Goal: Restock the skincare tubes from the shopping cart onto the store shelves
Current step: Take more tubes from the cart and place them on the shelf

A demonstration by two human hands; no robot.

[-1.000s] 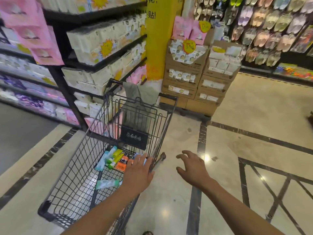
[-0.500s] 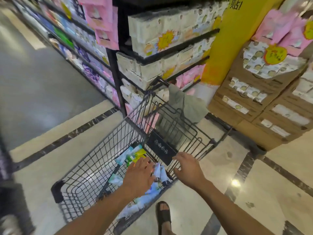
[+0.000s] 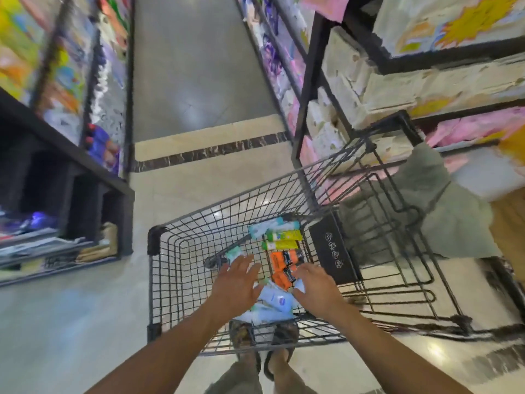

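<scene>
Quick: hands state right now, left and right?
Left hand: open, spread over the skincare tubes.
Right hand: cannot tell; it reaches down among them.

the black wire shopping cart stands on the glossy tiled floor. on its wire bottom lie a teal-white tube, two yellow-green tubes, orange tubes and pale blue tubes, close together.

Black wire metal in the shopping cart, smooth glossy plastic on the skincare tubes, matt black plastic on the seat panel, soft grey-green cloth, polished reflective tile on the floor, dark matt metal in the shelf frame.
</scene>
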